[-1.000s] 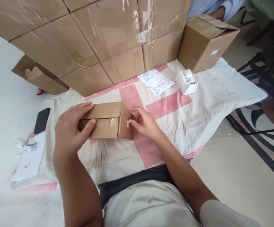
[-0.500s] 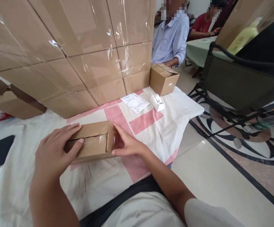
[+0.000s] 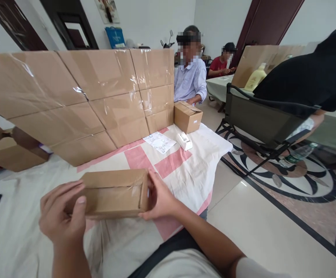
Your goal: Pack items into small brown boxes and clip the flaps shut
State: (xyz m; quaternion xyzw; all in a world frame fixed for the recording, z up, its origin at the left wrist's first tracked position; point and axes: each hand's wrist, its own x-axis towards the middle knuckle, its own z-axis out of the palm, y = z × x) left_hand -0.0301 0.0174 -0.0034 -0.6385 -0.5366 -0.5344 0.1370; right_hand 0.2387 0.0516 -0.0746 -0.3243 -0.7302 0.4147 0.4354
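A small brown cardboard box (image 3: 112, 195) is between my hands over the cloth-covered table, its top flaps folded flat with a seam running along them. My left hand (image 3: 63, 210) holds its left end, thumb toward the near side and fingers at the far corner. Around the right end, my right hand (image 3: 160, 196) grips with the thumb near and the fingers at the far corner. My palms hide parts of both ends. Whether the box rests on the cloth or is raised slightly, I cannot tell.
Taped cartons form a wall (image 3: 116, 112) behind the box. A printed sheet (image 3: 160, 142), a white tape dispenser (image 3: 184, 141) and another carton (image 3: 187, 117) are farther right. An open carton (image 3: 14, 152) stands left. A person (image 3: 189, 79) sits beyond; a folding chair (image 3: 257, 116) is right.
My view has tilted up, showing more of the room. My left hand has shifted from over the box's top to its left end. My right hand keeps the right end.
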